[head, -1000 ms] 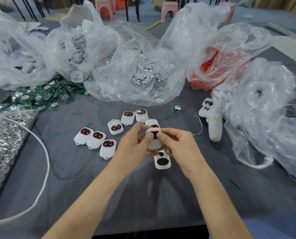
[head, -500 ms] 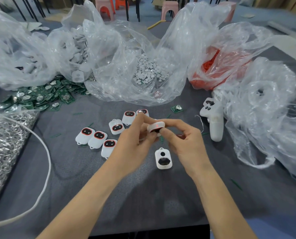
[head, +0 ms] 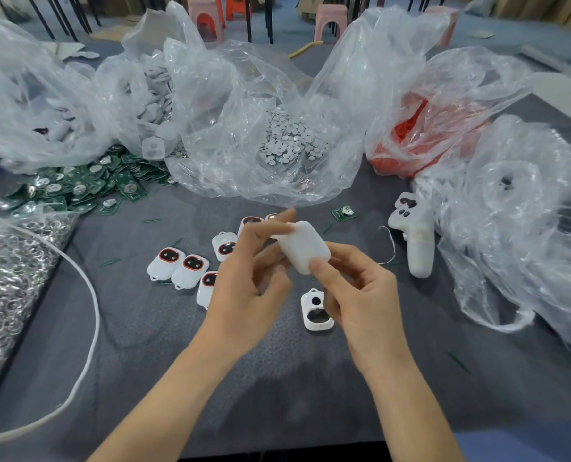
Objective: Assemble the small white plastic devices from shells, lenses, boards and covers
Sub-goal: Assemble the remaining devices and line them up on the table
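Observation:
Both hands hold one small white device [head: 303,245] above the table, its plain back side turned up. My left hand [head: 249,288] pinches its far end with thumb and forefinger. My right hand [head: 357,295] pinches its near end. An empty white shell [head: 316,310] with two open holes lies on the grey table just under my right hand. Several finished white devices with red-rimmed dark lenses [head: 190,271] lie in a row to the left, partly hidden by my left hand.
Green circuit boards [head: 77,186] are heaped at the left. Clear bags hold white shells [head: 150,95], small round discs [head: 290,138] and red parts [head: 420,128]. Metal rings [head: 7,278] and a white cord [head: 90,295] lie at the far left, a white controller [head: 415,235] at the right.
The device was lifted off the table and turned over: its red lens faced up before, now its plain white back shows. Both hands rose and shifted a little to the right.

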Available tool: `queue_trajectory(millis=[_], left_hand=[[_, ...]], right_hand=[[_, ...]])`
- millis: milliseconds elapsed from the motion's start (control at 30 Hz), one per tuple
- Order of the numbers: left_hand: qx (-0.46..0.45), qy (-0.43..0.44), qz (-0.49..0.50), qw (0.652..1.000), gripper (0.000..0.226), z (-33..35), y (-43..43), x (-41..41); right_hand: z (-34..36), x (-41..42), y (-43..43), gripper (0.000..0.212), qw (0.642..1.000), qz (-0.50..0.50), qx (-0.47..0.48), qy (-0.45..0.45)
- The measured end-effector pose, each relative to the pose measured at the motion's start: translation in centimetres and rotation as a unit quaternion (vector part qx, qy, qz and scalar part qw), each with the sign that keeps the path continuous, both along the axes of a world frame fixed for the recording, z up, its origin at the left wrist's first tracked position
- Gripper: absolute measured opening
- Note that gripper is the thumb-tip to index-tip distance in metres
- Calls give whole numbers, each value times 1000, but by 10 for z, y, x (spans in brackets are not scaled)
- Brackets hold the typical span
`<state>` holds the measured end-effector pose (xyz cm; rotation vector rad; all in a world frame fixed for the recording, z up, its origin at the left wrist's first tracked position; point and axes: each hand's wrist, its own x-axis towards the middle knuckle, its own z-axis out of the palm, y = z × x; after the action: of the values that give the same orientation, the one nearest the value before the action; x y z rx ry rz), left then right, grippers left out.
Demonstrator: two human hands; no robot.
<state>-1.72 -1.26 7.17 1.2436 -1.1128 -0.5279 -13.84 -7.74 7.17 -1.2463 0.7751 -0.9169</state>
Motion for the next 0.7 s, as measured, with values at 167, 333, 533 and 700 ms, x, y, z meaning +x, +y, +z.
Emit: queue_trajectory(millis=[167,333,533,700], left_hand=[[17,65,20,998,34,5,3,1],[16,127,13,992,31,17,1,-1],[89,-112,109,984,33,5,6,30],[264,-293,47,918,37,-30,-1,27]], right_hand=[[6,-3,3,22,995,-9,-96,23],[6,-4,1,16,997,-10,-73,13],[-6,-17,-15,19,997,-76,11,-12],[-25,-22,-19,20,996,-83,35,10]])
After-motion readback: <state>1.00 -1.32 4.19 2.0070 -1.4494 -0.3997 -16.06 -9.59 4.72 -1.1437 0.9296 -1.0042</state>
